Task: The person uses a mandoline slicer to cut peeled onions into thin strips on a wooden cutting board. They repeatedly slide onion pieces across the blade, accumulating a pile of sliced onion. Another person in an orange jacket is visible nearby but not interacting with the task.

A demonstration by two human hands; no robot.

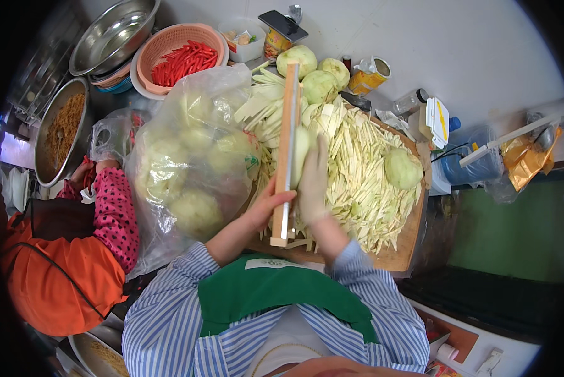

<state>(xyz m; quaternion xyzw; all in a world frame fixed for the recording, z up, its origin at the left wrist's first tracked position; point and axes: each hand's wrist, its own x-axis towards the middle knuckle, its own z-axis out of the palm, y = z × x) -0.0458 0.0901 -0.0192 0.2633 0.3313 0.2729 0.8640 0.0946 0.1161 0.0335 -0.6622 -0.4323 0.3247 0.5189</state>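
Observation:
My bare left hand (pixel 262 206) grips the lower part of a wooden mandoline slicer (pixel 286 155), which stands on edge over the heap. On its right side my gloved right hand (pixel 314 184) presses a peeled pale-green vegetable (pixel 300 153) against the slicer's face. The kind of vegetable is not certain; it looks like kohlrabi. Beneath and to the right spreads a thick pile of cut strips (pixel 357 188) on a wooden board (pixel 400 257). One whole peeled bulb (pixel 403 168) rests on the strips at the right. Several more bulbs (pixel 320 86) sit behind the slicer.
Left of the slicer bulges a clear plastic bag (pixel 192 155) of peeled bulbs. Beyond it are a pink basket (pixel 145 56) of red chillies and a steel basin (pixel 86 136) of brown crumbly food. A co-worker in a spotted sleeve (pixel 117 207) handles chillies. Open tins (pixel 371 75) stand behind.

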